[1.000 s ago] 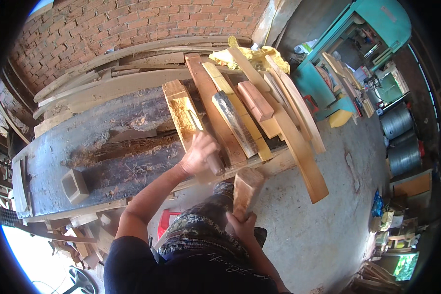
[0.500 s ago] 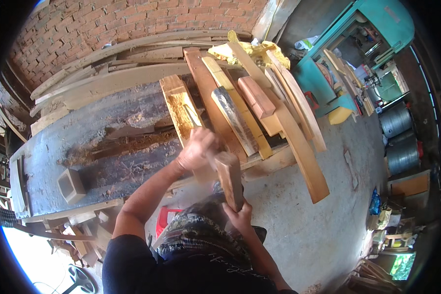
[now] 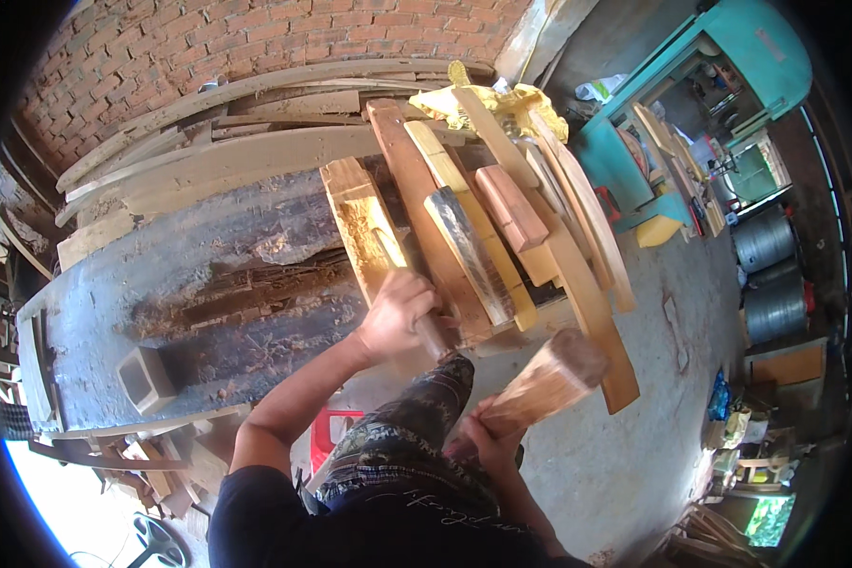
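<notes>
My left hand (image 3: 399, 312) is closed round a tool handle (image 3: 434, 333), apparently a chisel's, whose blade points into the hollowed, pale carved wooden piece (image 3: 360, 222) lying crosswise near the dark slab bench's (image 3: 227, 364) near edge. My right hand (image 3: 483, 434) grips a chunky wooden mallet (image 3: 549, 377), held low and tilted rightward beside my raised camouflage-clad leg, its head apart from the tool. Just right of the carved piece lie a reddish board (image 3: 398, 161), a dark-streaked strip (image 3: 469, 251) and a short pink block (image 3: 509, 204).
A concrete block (image 3: 144, 377) sits on the slab's left. Long planks line the brick wall behind. A yellow sack (image 3: 540, 106) lies at the back, a teal machine (image 3: 762, 52) stands upper right, metal drums (image 3: 772, 308) at right. Scraps and a red stool (image 3: 324, 426) are below.
The mallet first rose leftward close to my left hand, then swung down and to the right. My left hand and its tool sit slightly lower in view, along with the carved piece.
</notes>
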The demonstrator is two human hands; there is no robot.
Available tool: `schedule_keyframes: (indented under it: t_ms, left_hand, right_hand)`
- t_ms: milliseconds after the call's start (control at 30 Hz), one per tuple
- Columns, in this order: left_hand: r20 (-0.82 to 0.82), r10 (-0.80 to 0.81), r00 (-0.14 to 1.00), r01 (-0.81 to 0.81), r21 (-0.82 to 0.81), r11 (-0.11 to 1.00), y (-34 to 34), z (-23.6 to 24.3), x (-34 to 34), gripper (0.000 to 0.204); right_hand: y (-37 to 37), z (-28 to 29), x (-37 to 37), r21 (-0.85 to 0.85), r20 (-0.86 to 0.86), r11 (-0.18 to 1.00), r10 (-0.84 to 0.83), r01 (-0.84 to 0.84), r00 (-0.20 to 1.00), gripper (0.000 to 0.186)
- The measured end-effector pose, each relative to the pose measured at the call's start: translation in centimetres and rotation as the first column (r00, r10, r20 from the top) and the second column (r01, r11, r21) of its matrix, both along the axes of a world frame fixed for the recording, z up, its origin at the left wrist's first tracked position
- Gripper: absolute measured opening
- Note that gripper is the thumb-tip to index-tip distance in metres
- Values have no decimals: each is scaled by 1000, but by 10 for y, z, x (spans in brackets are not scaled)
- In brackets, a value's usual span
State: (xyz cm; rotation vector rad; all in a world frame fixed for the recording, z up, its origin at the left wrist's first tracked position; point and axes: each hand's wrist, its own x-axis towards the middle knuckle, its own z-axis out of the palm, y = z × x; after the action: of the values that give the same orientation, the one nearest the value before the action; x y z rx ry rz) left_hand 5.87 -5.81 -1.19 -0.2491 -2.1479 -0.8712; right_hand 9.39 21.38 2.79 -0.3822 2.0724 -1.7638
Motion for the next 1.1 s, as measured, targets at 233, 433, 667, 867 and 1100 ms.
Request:
schedule_keyframes:
  t_ms: [233, 433, 667, 867, 1100]
  left_hand:
    - [150, -53, 987, 30, 156, 987, -5, 31, 10, 43]
    - [272, -204, 940, 250, -144, 958, -30, 40, 17, 43]
    - [5, -183, 983, 183, -29, 983, -20, 21, -1, 39]
    - [-12, -40, 999, 41, 78, 996, -7, 19, -11, 35]
    - [-64, 43, 997, -39, 56, 998, -7, 28, -14, 34]
  right_hand:
    - [-41, 32, -19, -257, -19, 966, -40, 34, 999, 14]
    - [-23, 38, -8, -388, 70, 910, -131, 149, 989, 26]
    - [2, 22, -4, -332, 27, 937, -101, 104, 995, 28]
    - [12, 25, -7, -170, -35, 985, -46, 40, 998, 24]
    - [42, 10, 0, -20, -166, 999, 22, -26, 986, 26]
